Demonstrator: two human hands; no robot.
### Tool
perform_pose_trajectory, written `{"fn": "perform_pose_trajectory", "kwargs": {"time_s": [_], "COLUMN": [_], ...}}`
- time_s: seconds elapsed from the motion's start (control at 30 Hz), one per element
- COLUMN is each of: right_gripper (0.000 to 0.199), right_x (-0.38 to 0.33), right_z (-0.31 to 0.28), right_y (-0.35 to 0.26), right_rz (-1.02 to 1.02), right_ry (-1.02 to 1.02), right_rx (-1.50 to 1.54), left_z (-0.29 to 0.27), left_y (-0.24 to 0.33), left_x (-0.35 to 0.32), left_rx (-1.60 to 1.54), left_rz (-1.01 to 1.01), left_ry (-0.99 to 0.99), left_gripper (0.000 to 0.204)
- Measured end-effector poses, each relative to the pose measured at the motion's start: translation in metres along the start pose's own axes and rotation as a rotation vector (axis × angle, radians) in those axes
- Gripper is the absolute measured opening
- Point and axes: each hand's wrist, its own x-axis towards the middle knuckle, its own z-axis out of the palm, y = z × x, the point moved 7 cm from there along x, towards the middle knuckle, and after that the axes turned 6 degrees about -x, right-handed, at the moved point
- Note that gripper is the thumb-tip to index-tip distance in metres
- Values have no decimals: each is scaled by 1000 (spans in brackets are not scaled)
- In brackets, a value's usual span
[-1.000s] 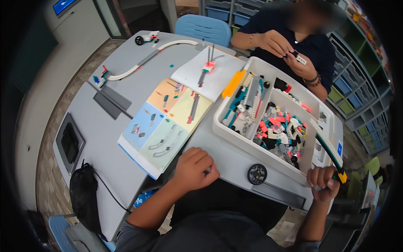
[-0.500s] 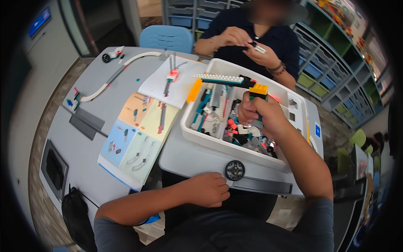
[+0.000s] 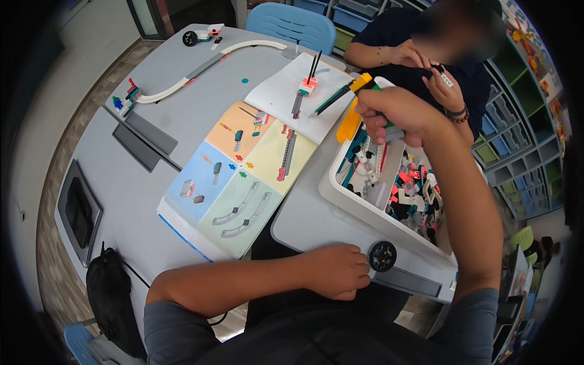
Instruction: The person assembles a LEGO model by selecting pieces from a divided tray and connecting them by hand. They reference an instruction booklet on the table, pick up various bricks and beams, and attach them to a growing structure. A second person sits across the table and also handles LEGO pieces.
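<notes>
My right hand is closed around a stack of toy building bricks, with yellow, black, green and grey parts showing. It is above the left part of a white sorting box full of loose pieces. Just left of the stack, a long dark and teal beam slants down; whether it joins the stack I cannot tell. At the table's near edge my left hand lies in a fist, nothing showing in it, beside a black wheel.
An instruction booklet lies open left of the box. Farther left are a curved white track, a small wheeled build and a black pouch. Across the table, a person's hands hold a small white piece.
My view has swung, so the table and box sit differently in the picture. My right hand has moved left over the box with the brick stack, now tipped over. My left hand stays by the wheel.
</notes>
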Motion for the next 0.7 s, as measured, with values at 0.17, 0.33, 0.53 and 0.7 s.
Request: {"fn": "perform_pose_trajectory", "kwargs": {"time_s": [0.17, 0.33, 0.53, 0.7], "right_gripper": [29, 26, 29, 26], "right_x": [3, 5, 4, -8], "right_z": [2, 4, -1, -18], "right_y": [-27, -36, -31, -25], "right_rz": [89, 131, 134, -85], "right_ry": [-131, -53, -77, -65], "right_rx": [-132, -287, -236, -266], "left_z": [-2, -1, -5, -8], "left_y": [-1, -1, 0, 0], "left_x": [2, 0, -1, 0], "left_rx": [7, 31, 25, 42], "left_rz": [-23, -11, -17, -7], "left_ry": [-11, -8, -19, 10], "left_gripper": [18, 18, 15, 15]}}
